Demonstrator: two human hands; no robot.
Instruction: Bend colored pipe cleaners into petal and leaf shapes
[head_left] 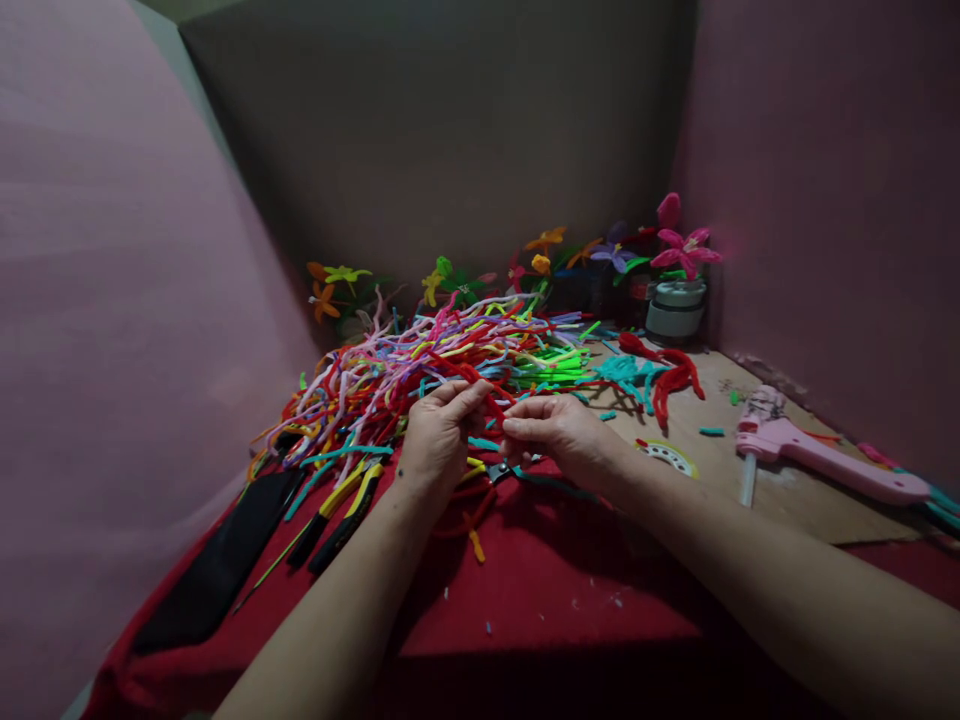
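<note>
Both hands meet over the red cloth, in front of a pile of colourful pipe cleaners (450,345). My left hand (448,425) pinches a red pipe cleaner (495,408) between thumb and fingers. The same red piece runs across to my right hand (551,430), whose thumb and forefinger are closed on its other part. Fingers hide much of its shape. Just below the hands lies a tool with a metal head (498,470) and yellow-and-red handles, partly covered. Left of my left wrist rest pliers (341,510) with yellow and black handles.
A pink glue gun (832,455) lies on the brown board (817,515) at right. Red pipe-cleaner shapes (675,378) and a teal bundle (626,372) sit nearby. Finished flowers stand at the back, one above a grey jar (675,312). A black flat case (217,565) lies at left.
</note>
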